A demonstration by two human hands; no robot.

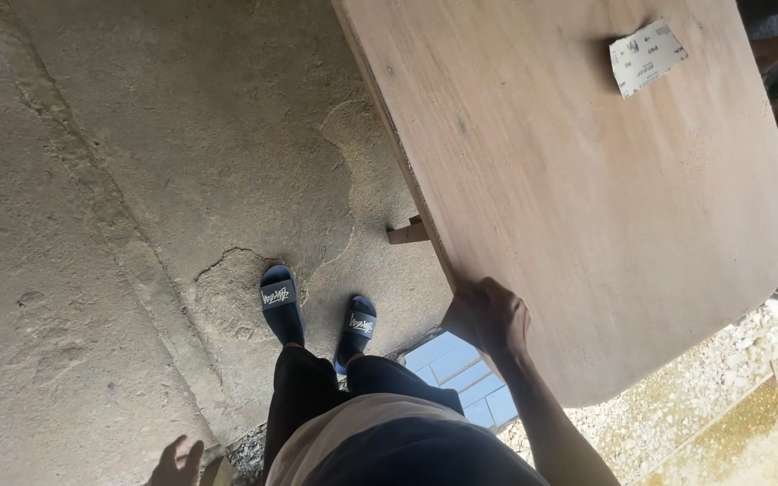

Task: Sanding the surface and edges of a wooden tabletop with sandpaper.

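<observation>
From the head camera, looking down, the right hand (488,317) is clamped on the near edge of a big wooden board (587,180) with rounded corners, fingers curled under the rim. The board stands at waist height over the concrete floor (119,225), and a small sheet of sandpaper (646,57) lies on its far part. I judge the board stiff and rather heavy, its smooth face giving little hold, so the edge is the place to take it. The left hand (176,464) hangs low at the frame's bottom, fingers apart, holding nothing. Two dark sandals (317,310) stand beside the board.
</observation>
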